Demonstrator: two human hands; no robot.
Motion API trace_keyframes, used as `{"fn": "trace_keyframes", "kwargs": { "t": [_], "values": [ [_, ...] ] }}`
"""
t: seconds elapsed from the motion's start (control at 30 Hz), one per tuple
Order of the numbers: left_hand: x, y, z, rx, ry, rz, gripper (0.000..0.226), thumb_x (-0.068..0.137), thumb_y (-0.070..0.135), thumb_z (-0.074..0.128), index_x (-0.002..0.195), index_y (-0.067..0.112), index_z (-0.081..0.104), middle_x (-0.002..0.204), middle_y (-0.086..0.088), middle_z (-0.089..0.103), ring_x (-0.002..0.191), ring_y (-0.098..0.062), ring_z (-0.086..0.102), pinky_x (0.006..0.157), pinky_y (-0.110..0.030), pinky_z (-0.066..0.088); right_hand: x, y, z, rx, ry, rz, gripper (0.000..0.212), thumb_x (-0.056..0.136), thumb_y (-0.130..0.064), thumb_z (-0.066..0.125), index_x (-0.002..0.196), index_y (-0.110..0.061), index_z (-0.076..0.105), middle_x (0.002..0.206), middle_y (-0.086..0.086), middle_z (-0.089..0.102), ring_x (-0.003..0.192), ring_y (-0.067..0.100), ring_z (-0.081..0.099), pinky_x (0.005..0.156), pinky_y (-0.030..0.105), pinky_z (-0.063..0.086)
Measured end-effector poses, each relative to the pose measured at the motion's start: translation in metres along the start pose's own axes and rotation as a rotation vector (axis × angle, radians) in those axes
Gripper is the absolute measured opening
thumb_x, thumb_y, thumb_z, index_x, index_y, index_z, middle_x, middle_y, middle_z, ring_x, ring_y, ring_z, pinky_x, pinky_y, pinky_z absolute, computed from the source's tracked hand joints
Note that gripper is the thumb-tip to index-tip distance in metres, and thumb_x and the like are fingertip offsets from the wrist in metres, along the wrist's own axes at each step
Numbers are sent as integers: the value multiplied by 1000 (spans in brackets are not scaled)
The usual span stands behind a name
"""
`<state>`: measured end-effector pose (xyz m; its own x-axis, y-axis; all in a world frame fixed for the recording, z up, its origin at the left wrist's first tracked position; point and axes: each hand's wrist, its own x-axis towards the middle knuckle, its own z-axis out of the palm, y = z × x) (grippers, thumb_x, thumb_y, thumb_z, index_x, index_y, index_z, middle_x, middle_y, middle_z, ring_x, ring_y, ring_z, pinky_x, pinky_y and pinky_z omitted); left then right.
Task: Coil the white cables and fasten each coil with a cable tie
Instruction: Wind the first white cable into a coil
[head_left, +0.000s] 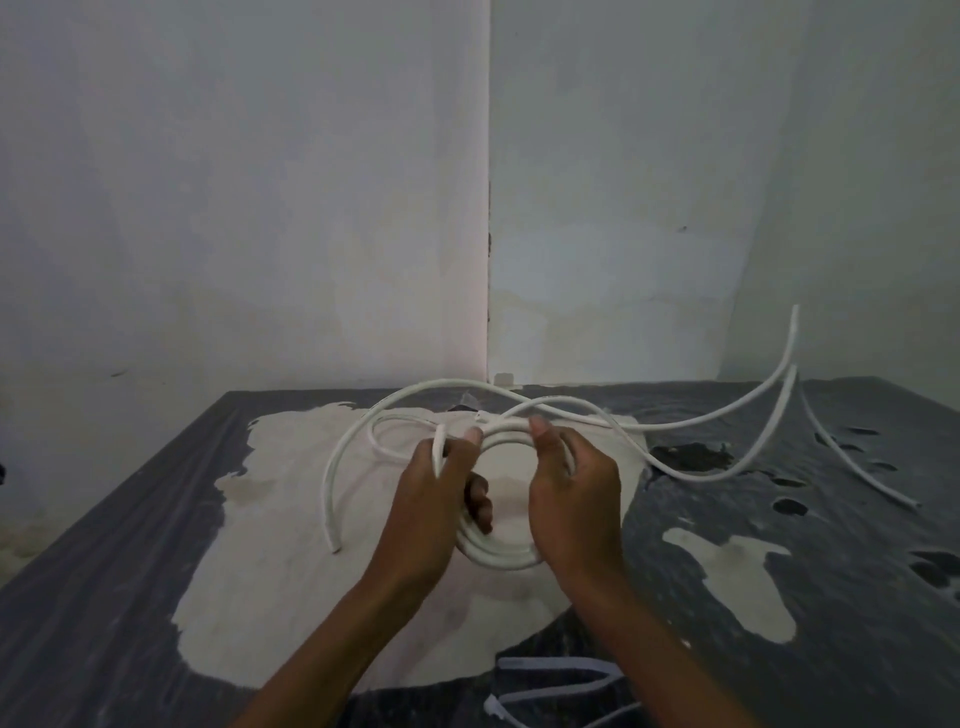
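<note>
A coil of white cable (501, 556) is held upright above the table between both hands. My left hand (436, 499) grips its left side, fingers curled round the strands, with a short cable end sticking up past the thumb. My right hand (574, 493) grips the right side, thumb on the top of the coil. Loose white cable (363, 431) loops out to the left and ends near the table. More loose cable (727, 415) runs off to the right and curves upward. Several white cable ties (550, 680) lie on the table by my right forearm.
The table (130, 597) has a dark surface with large worn pale patches and stands in a corner of two grey walls (488, 234). Another white cable piece (857, 467) lies at the right side.
</note>
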<state>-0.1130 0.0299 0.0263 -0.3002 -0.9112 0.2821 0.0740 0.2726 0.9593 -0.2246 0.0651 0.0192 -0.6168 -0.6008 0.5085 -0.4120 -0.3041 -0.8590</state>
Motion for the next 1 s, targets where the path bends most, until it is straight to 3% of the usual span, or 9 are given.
{"fn": "trace_keyframes", "kwargs": {
  "t": [0.1,0.27,0.37,0.4,0.47,0.53,0.63,0.83,1.0],
  "values": [
    [-1,-6,3,233,-63,255,18,94,31,46,101,16,54,63,3,64,55,-8,63,56,-15,52,2,-5,-6,66,75,16,21,95,-41,45,85,-35,62,67,-7,64,65,-3,59,57,5,44],
    [-6,-12,4,302,39,350,24,91,41,39,93,26,58,66,7,67,56,-5,65,56,-15,53,1,-4,-8,57,-40,12,23,84,-55,43,87,-40,61,71,-7,66,59,0,56,59,10,47],
    [-2,-16,1,378,96,415,28,88,43,41,102,24,56,78,13,66,59,-2,65,55,-13,53,1,0,-5,9,-109,-5,4,90,-39,55,92,-42,57,85,-21,65,71,-9,62,67,5,47],
    [-1,-17,0,435,111,459,25,89,39,42,103,23,55,81,16,65,61,-1,65,57,-10,52,0,2,-4,-28,-112,-15,9,92,-31,57,94,-40,57,86,-22,64,73,-10,62,69,4,47],
    [-1,-18,0,533,144,515,22,90,31,46,107,20,55,83,19,60,57,1,61,63,-2,48,-1,10,-3,-53,-129,1,12,95,-24,56,98,-34,61,87,-11,68,68,0,61,72,16,52],
    [-1,-19,0,604,177,498,21,92,19,53,112,15,56,82,17,58,57,8,55,63,3,43,0,11,-4,-48,-206,22,17,97,-22,53,107,-25,66,85,-3,67,64,2,56,69,26,52],
    [0,-20,-3,667,133,458,31,89,7,60,119,12,54,88,10,63,59,7,53,60,3,43,2,7,-10,-30,-313,30,23,98,-22,52,118,-20,63,84,-3,64,53,1,56,53,18,49],
    [6,-22,-9,728,26,384,41,89,14,63,126,21,47,96,9,61,64,-1,55,63,-6,48,1,3,-11,-66,-430,-25,34,92,-40,50,125,-30,56,105,-2,69,62,0,61,59,14,52],
    [9,-23,-11,727,-69,294,49,88,3,58,131,19,41,109,0,64,86,-12,62,73,-18,50,6,-3,-15,12,-538,100,25,101,-32,42,115,-24,60,69,-7,53,45,3,51,46,20,45]
  ]
}}
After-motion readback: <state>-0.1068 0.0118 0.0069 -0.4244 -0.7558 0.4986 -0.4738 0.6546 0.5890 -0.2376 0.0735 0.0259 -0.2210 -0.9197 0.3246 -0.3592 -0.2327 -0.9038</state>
